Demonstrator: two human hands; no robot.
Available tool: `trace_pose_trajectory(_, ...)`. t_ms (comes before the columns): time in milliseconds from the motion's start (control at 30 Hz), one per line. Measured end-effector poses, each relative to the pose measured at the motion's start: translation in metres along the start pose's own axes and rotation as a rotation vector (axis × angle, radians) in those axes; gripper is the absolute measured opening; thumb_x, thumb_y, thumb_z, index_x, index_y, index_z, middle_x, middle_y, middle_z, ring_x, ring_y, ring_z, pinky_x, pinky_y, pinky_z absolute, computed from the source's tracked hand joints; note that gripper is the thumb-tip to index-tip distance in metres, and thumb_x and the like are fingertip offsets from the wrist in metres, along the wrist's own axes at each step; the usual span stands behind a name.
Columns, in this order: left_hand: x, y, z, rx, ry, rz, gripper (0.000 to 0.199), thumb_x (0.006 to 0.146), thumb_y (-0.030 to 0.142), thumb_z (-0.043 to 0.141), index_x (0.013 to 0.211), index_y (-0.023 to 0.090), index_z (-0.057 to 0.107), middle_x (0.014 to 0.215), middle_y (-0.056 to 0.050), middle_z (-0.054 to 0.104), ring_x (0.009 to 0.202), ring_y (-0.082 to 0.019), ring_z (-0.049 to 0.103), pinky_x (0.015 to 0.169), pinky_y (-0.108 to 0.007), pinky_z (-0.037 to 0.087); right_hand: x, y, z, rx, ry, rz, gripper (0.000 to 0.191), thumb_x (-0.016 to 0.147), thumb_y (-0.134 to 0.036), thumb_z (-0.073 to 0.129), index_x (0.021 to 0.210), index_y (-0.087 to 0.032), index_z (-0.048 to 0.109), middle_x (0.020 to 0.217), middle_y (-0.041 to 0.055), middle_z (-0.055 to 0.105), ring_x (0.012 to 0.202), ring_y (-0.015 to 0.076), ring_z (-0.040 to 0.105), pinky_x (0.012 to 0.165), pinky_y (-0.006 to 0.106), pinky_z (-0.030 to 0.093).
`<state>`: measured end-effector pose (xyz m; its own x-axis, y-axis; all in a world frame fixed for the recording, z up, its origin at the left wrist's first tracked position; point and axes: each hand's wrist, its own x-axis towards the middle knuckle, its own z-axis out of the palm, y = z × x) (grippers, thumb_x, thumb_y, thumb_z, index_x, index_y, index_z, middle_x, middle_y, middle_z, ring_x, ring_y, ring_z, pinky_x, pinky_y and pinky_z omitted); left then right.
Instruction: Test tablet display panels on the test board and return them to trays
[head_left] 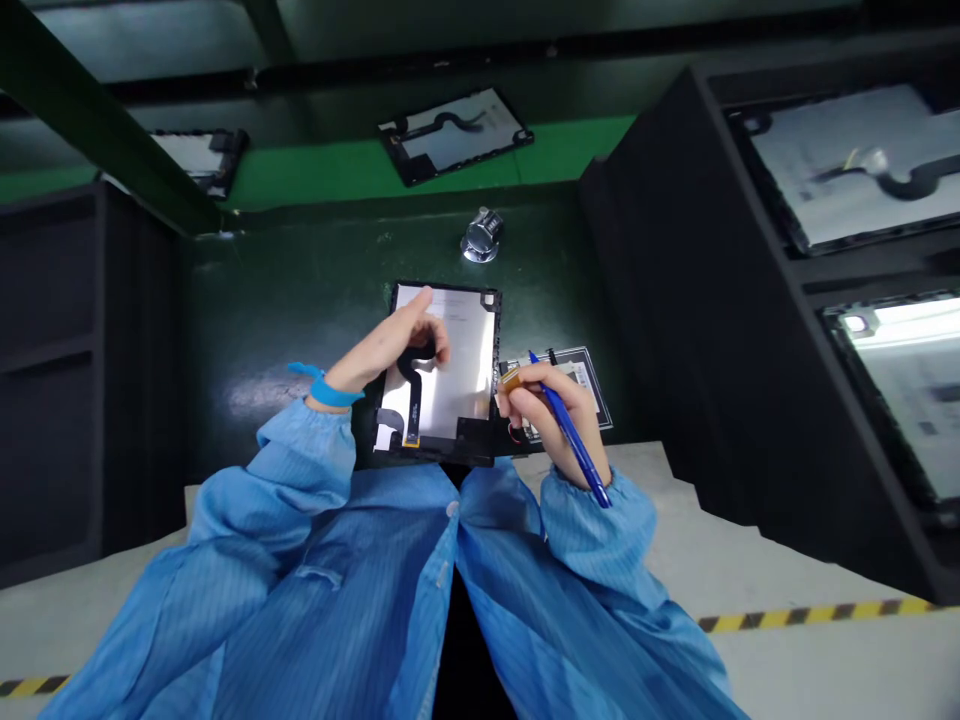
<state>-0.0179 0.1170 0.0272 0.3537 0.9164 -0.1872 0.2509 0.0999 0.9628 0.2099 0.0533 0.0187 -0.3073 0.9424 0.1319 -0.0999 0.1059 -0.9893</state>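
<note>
A tablet screen assembly (465, 350) with a silvery back and black frame lies flat in front of me. My left hand (409, 335) is over its upper left part, thumb stretched out and apart from the loosely curled fingers. Beneath those fingers runs a black flex cable (415, 400); whether they touch it I cannot tell. To the right, my right hand (559, 405) is closed, with a small gold-brown piece (511, 379) at the fingertips. A blue pen (570, 430) lies slanted across the same hand. Partly hidden behind that hand is a flat device with exposed parts (592, 385).
A shiny metal knob-like object (482, 236) stands beyond the screen assembly. Another screen assembly (457, 133) lies on the green strip at the back. Black racks flank me; the right rack (675, 270) holds more screen assemblies (862, 165). A green post (112, 120) slants at left.
</note>
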Motion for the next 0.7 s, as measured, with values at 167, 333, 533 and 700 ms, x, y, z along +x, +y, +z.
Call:
trace_pose_trajectory(167, -0.028, 0.026, -0.004, -0.357, -0.317, -0.173, 0.054, 0.087, 0.064, 0.047, 0.06, 0.022, 0.066, 0.043, -0.002, 0.043, 0.044, -0.017, 0.042, 0.057, -0.037, 0.045, -0.001, -0.004, 0.005, -0.02, -0.025, -0.013, 0.012, 0.097, -0.03, 0.062, 0.092, -0.02, 0.066, 0.069, -0.0018, 0.062, 0.055, 0.0098, 0.053, 0.053, 0.024, 0.044)
trace_pose_trajectory(333, -0.06, 0.032, 0.014, -0.306, -0.116, -0.079, 0.025, 0.081, 0.038, 0.069, 0.063, 0.021, 0.065, 0.06, -0.002, 0.053, 0.057, -0.015, 0.046, 0.054, -0.029, 0.039, 0.001, -0.008, 0.012, -0.106, -0.012, -0.028, 0.017, 0.094, -0.035, 0.065, 0.088, -0.019, 0.066, 0.069, -0.0015, 0.059, 0.057, 0.0105, 0.05, 0.055, 0.026, 0.04)
trace_pose_trajectory(533, -0.074, 0.018, 0.043, -0.251, 0.338, 0.111, 0.014, 0.076, 0.027, 0.082, 0.073, 0.021, 0.071, 0.058, 0.003, 0.06, 0.051, -0.009, 0.054, 0.051, -0.022, 0.044, 0.003, -0.006, 0.017, -0.136, -0.007, 0.0, 0.018, 0.09, -0.036, 0.071, 0.085, -0.019, 0.069, 0.062, -0.0022, 0.056, 0.049, 0.009, 0.042, 0.046, 0.025, 0.031)
trace_pose_trajectory(700, -0.07, 0.016, 0.055, -0.171, 0.404, 0.15, 0.015, 0.079, 0.024, 0.081, 0.068, 0.02, 0.07, 0.056, 0.003, 0.064, 0.051, -0.009, 0.058, 0.053, -0.021, 0.046, 0.003, -0.008, 0.019, -0.129, -0.022, -0.047, 0.011, 0.089, -0.027, 0.069, 0.082, -0.018, 0.068, 0.063, -0.0026, 0.059, 0.049, 0.0077, 0.042, 0.047, 0.022, 0.034)
